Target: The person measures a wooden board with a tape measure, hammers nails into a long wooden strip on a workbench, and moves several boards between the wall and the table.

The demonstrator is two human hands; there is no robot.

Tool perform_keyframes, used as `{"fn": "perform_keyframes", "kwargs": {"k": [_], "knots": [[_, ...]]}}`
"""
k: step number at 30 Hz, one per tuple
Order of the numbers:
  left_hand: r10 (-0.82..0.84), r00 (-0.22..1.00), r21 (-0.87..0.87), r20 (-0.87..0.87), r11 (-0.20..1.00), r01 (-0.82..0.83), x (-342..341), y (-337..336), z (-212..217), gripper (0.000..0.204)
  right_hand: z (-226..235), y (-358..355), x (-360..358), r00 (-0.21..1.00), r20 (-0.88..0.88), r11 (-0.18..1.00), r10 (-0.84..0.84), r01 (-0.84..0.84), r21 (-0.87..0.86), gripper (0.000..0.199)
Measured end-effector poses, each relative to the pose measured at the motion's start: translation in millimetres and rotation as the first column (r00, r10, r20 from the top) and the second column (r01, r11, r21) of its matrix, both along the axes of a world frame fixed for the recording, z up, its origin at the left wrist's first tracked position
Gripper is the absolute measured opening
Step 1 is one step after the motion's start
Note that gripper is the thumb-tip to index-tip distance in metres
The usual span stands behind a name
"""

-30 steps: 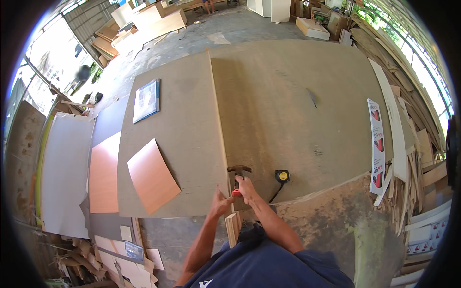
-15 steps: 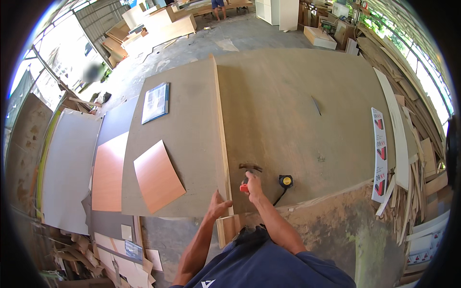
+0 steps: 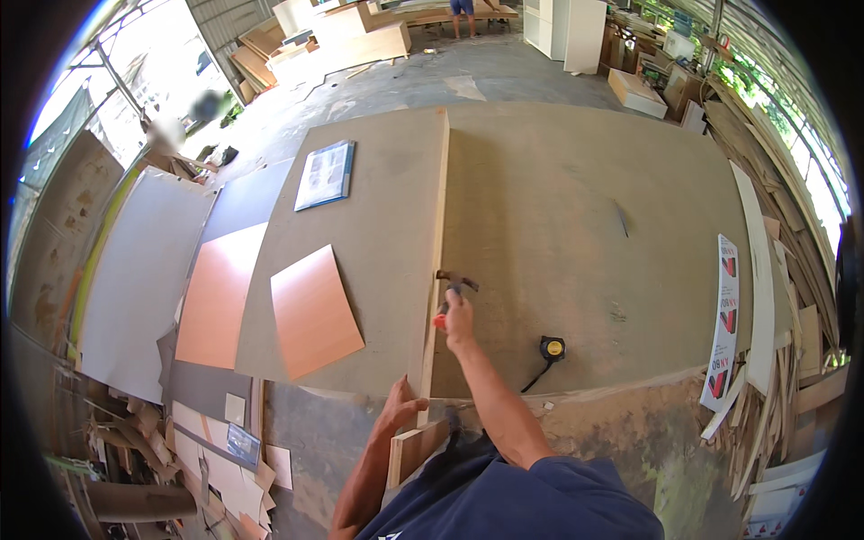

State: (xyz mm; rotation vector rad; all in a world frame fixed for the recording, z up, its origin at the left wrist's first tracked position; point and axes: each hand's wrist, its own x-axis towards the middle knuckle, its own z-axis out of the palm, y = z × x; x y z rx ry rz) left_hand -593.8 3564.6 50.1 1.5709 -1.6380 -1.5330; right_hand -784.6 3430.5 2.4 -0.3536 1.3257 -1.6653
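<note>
My right hand (image 3: 458, 319) grips a claw hammer (image 3: 457, 281) by its dark, red-ended handle. The hammer's head is over a long upright wooden strip (image 3: 437, 211) that crosses the big brownish-grey board (image 3: 576, 234). At the strip's near end, my left hand (image 3: 402, 407) is closed around it, the thumb across its top edge. Just below that hand, close to my body, is a short wooden piece (image 3: 416, 450). A black and yellow tape measure (image 3: 552, 348) lies on the board to the right of my right hand.
Left of the strip lie a wood-toned sheet (image 3: 317, 310) and a blue-edged packet (image 3: 325, 175). A thin dark pointed object (image 3: 622, 219) rests farther right. White strips (image 3: 751, 261) and piled offcuts (image 3: 760, 396) line the right side. Another person (image 3: 463, 16) stands far back.
My right hand has carried the hammer farther along and over the wooden strip. My left hand stays at the strip's near end. The whole view has shifted slightly.
</note>
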Motion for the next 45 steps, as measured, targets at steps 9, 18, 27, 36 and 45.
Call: {"fn": "perform_keyframes", "kwargs": {"k": [9, 18, 27, 36, 45], "knots": [[0.028, 0.984, -0.161, 0.178, 0.987, 0.001, 4.6, 12.9, 13.9, 0.075, 23.7, 24.7, 10.3, 0.975, -0.003, 0.974, -0.222, 0.222, 0.055, 0.029], [0.047, 0.985, -0.123, 0.168, 0.992, -0.027, 18.2, 25.4, -3.1, 0.088, -19.9, 29.8, 30.5, 0.942, -0.231, 0.965, -0.243, 0.259, 0.041, 0.03], [-0.036, 0.993, 0.133, -0.116, 0.99, 0.052, 119.0, 108.0, 8.3, 0.08, 12.6, 39.4, -28.9, 0.967, 0.254, 0.996, 0.025, -0.046, 0.075, 0.033], [-0.025, 0.994, 0.212, -0.102, 0.976, 0.046, 152.7, 196.8, 23.5, 0.076, -52.6, -54.0, -28.8, 0.879, -0.104, 0.872, -0.466, 0.476, 0.112, 0.033], [-0.013, 0.991, 0.343, -0.13, 0.938, 0.058, 163.3, 191.9, 13.9, 0.083, -4.9, -66.6, -10.5, 0.843, 0.04, 0.829, -0.536, 0.518, 0.212, 0.036]]}}
